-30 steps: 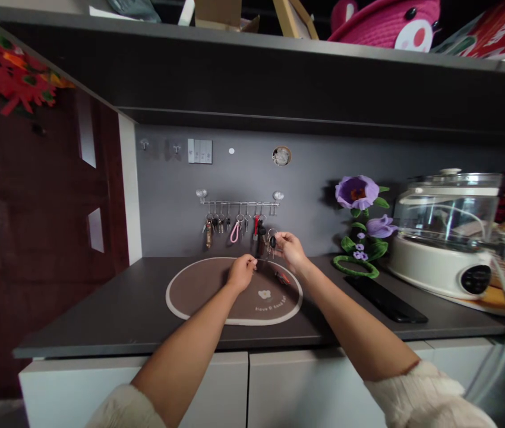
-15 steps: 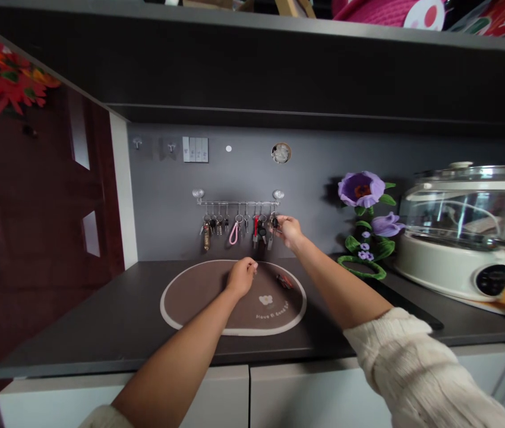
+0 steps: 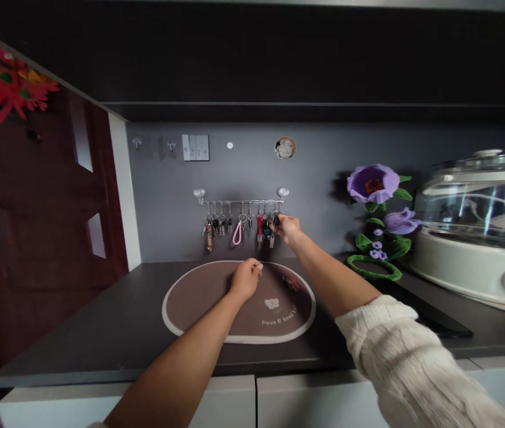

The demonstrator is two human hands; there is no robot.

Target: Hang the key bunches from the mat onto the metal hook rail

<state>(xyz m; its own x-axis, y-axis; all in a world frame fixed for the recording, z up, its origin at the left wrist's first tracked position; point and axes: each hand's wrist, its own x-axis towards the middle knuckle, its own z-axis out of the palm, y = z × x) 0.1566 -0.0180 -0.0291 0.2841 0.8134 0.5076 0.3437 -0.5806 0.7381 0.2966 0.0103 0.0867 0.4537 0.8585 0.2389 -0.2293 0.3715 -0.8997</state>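
Note:
At the right end of a clear hook rail [image 3: 241, 202] on the wall, my right hand [image 3: 289, 229] is closed on a bunch of keys [image 3: 276, 220] with a dark fob. Several other key bunches hang along the rail, among them one with a pink loop strap [image 3: 237, 233], one with a red strap [image 3: 260, 224] and one with a brown tag [image 3: 209, 236]. My left hand [image 3: 246, 279] hovers low over the brown oval mat [image 3: 203, 303], its fingers curled together; what they may hold is hidden. A small reddish and dark item [image 3: 291, 283] lies on the mat to its right.
Purple plush flowers [image 3: 373, 184] stand right of my right arm, beside a black flat panel [image 3: 439, 318] and a white appliance with a clear top [image 3: 461, 255]. A dark shelf [image 3: 252, 59] overhangs the counter [image 3: 101, 315]. A dark red door [image 3: 34, 238] is at left.
The view has tilted and come slightly closer, so the shelf's upper contents have left the frame. Both hands keep nearly the same places, the right still at the rail's end bunch.

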